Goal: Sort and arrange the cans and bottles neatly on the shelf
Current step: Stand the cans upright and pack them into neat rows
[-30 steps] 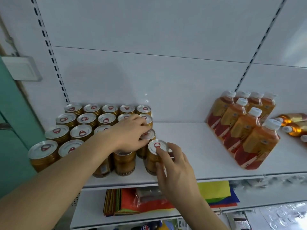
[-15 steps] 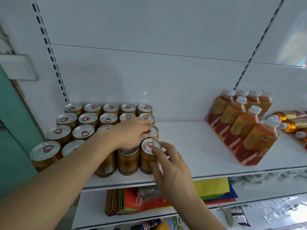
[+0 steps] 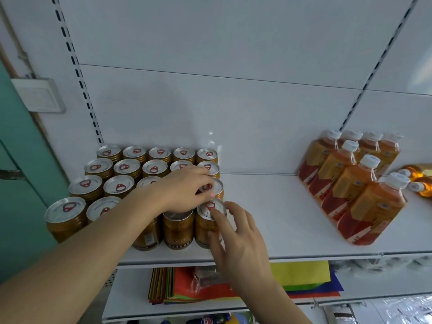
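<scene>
While the front-right can (image 3: 211, 222) stands upright at the near right corner of the block of gold cans (image 3: 131, 181), the right hand (image 3: 238, 244) wraps loosely around its side, index fingertip on the silver lid and thumb against the can's wall, so the hand grasps this can. The left hand (image 3: 187, 190) reaches over the block from the left, palm down, its fingers curled on the lids of the cans just behind and beside the front-right can; whether it truly grips one or only presses on them cannot be told. The cans stand in tight rows on the left part of the white shelf (image 3: 268, 206), touching one another, back row against the rear panel. Well apart, on the shelf's right part, upright orange bottles (image 3: 350, 190) with white caps stand in diagonal rows, and further right some bottles lie on their sides (image 3: 420, 183). Below, a lower shelf holds stacked coloured sheets (image 3: 304, 281).
</scene>
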A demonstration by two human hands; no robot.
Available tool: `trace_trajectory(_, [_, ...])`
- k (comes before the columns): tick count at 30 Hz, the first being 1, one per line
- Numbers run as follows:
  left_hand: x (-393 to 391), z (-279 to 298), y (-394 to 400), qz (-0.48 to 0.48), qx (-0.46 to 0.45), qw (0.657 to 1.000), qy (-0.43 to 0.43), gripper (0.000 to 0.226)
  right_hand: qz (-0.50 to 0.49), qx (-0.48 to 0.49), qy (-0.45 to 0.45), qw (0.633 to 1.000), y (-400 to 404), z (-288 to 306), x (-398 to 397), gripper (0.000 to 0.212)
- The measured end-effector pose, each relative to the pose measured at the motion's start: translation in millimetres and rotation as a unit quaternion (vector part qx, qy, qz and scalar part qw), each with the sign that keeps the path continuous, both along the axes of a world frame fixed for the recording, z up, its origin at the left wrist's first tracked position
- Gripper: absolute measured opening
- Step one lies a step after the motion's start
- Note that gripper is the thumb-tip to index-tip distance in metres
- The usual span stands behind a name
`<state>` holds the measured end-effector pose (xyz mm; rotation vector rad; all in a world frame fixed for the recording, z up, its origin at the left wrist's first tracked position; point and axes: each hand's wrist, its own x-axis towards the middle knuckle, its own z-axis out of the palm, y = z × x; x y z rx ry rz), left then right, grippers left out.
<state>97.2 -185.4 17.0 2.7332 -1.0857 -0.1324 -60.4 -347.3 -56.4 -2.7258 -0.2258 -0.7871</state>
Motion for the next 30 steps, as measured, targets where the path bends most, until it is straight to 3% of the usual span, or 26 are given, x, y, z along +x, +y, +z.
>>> trace_trajectory(8, [-17,11,21,0.048,-0.035,0.998,-0.037,0.057,0.033,0.028,0.016,0.999,-4,7,3,0.051])
trace_trajectory(13, [-32,6,42,0.070,-0.021,0.997,-0.036,0.074,0.057,0.088,0.039,0.994,-9,10,11,0.064])
trace_trajectory(18, [-42,4,26,0.054,0.024,0.998,-0.033,0.083,0.064,0.185,0.218,0.956,-38,-3,13,0.076])
trace_trajectory(21, [-42,5,6,0.053,0.048,0.997,-0.027,0.079,0.079,0.215,0.293,0.928,-51,-7,20,0.070])
trace_trajectory(30, [-31,-14,-9,0.033,0.107,0.994,0.002,0.070,0.157,0.140,0.299,0.931,-60,-9,36,0.064])
